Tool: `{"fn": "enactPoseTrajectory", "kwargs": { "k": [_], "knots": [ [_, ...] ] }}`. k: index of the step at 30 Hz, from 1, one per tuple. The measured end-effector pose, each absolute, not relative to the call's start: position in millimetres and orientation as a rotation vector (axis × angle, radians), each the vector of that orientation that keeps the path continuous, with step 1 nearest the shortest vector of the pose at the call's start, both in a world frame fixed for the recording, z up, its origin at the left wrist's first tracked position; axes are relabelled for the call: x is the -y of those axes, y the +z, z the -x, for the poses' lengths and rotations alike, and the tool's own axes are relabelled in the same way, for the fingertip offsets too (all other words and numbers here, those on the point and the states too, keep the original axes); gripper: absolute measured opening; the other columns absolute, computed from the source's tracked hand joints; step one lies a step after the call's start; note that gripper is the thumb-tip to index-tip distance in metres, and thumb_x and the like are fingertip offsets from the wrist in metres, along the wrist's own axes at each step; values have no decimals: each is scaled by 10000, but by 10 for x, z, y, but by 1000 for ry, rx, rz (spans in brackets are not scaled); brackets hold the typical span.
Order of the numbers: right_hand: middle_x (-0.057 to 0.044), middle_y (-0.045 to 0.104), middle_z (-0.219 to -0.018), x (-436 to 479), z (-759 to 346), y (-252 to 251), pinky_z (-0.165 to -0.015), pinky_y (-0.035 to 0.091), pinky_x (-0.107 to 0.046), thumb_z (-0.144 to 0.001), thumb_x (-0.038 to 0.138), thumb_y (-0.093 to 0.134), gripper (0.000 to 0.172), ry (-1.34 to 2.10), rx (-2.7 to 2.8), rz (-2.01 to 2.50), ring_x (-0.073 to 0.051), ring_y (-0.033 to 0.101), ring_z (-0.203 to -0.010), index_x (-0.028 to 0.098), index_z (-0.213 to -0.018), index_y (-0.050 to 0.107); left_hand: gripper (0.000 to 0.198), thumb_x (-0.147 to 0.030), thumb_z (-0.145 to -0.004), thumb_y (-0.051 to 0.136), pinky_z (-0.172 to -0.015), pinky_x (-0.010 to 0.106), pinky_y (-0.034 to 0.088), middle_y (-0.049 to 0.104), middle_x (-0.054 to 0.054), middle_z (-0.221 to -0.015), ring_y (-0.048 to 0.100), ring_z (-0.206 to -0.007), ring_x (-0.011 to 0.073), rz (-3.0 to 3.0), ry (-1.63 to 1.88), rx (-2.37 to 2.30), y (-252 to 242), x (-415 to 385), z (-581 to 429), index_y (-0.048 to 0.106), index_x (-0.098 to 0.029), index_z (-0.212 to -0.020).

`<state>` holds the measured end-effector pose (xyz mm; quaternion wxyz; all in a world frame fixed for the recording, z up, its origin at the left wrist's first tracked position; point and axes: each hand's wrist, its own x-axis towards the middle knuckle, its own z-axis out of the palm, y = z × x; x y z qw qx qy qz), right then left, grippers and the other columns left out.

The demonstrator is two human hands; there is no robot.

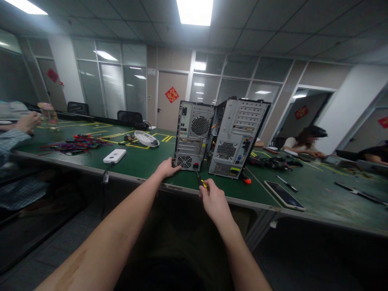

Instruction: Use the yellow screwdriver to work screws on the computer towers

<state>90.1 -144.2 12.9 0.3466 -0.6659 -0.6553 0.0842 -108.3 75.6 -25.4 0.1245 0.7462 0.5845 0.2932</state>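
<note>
Two desktop computer cases stand upright side by side, their rear panels facing me. At the lower left corner of the left computer case (190, 147) is my left hand (168, 168), gripping its edge; the fingertips are partly hidden behind it. My right hand (213, 197) is closed around the yellow and black handle of a screwdriver (202, 184). The screwdriver's shaft points up at the bottom edge of that case, near the power socket; whether the tip touches a screw is too small to tell. The right computer case (232, 139) stands close beside, touched by neither hand.
On the green table (145, 165) lie a white power bank (114, 156) with a cable, a heap of coloured wires (77, 143) and a white fan grille (146, 138). A phone (284, 195) and an orange-handled tool (247, 179) lie at right. Other people sit at both sides.
</note>
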Motion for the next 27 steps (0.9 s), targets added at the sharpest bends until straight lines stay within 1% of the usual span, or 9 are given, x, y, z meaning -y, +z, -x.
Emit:
{"fn": "enactPoseTrajectory", "kwargs": {
  "k": [2, 6, 10, 15, 18, 20, 24, 25, 27],
  "knots": [
    [-60, 733, -911, 1438, -900, 138, -800, 473, -317, -1004, 279, 497, 223, 203, 1690, 1728, -238, 698, -893, 210, -1173, 624, 685, -662, -819, 659, -941, 356, 529, 705, 176, -1282, 680, -1167, 327, -2179, 854, -1708, -261, -767, 1083, 574, -164, -1282],
    [-95, 700, -1134, 1422, -919, 114, -996, 458, -339, -957, 202, 563, 236, 118, 1760, 1684, -232, 664, -1075, 192, -1152, 696, 691, -657, -820, 662, -945, 353, 527, 699, 180, -1292, 678, -1179, 325, -2170, 850, -1713, -258, -766, 1080, 568, -162, -1292],
    [-134, 635, -1233, 1406, -948, 76, -1039, 454, -327, -962, 181, 543, 274, 109, 1746, 1678, -209, 654, -1089, 162, -1153, 739, 686, -654, -818, 665, -957, 369, 522, 695, 185, -1296, 674, -1184, 336, -2172, 855, -1701, -252, -758, 1082, 569, -159, -1283],
    [-109, 701, -1168, 1406, -960, 72, -1041, 447, -348, -920, 179, 620, 301, 167, 1786, 1730, -230, 655, -1105, 175, -1203, 720, 682, -647, -821, 666, -955, 375, 523, 696, 185, -1294, 675, -1177, 337, -2164, 854, -1705, -250, -753, 1083, 569, -158, -1286],
    [-95, 729, -1162, 1418, -948, 92, -1016, 450, -354, -933, 206, 600, 297, 194, 1776, 1732, -244, 659, -1120, 192, -1211, 705, 686, -640, -826, 666, -953, 366, 524, 695, 184, -1299, 674, -1176, 332, -2168, 847, -1710, -240, -740, 1078, 564, -152, -1297],
    [-84, 749, -1088, 1425, -937, 111, -967, 466, -347, -962, 242, 558, 294, 223, 1752, 1701, -241, 683, -1058, 196, -1222, 687, 684, -637, -829, 667, -952, 355, 522, 692, 183, -1306, 674, -1181, 326, -2171, 840, -1720, -233, -730, 1075, 564, -152, -1300],
    [-35, 742, -848, 1423, -933, 136, -836, 487, -323, -1004, 286, 476, 299, 295, 1688, 1651, -218, 705, -837, 201, -1228, 656, 671, -634, -832, 668, -945, 345, 522, 696, 179, -1300, 675, -1185, 321, -2172, 838, -1727, -234, -729, 1075, 567, -156, -1292],
    [-32, 737, -843, 1417, -937, 135, -830, 489, -322, -1006, 283, 470, 297, 295, 1679, 1643, -214, 702, -820, 202, -1224, 655, 670, -633, -832, 668, -944, 348, 522, 697, 181, -1298, 675, -1184, 324, -2173, 839, -1723, -238, -735, 1076, 567, -154, -1289],
    [-57, 731, -940, 1400, -952, 121, -877, 491, -328, -994, 253, 479, 282, 248, 1681, 1621, -210, 697, -868, 195, -1188, 675, 671, -635, -831, 668, -945, 357, 523, 692, 188, -1303, 672, -1186, 332, -2174, 844, -1714, -248, -751, 1078, 569, -149, -1282]
  ]
}}
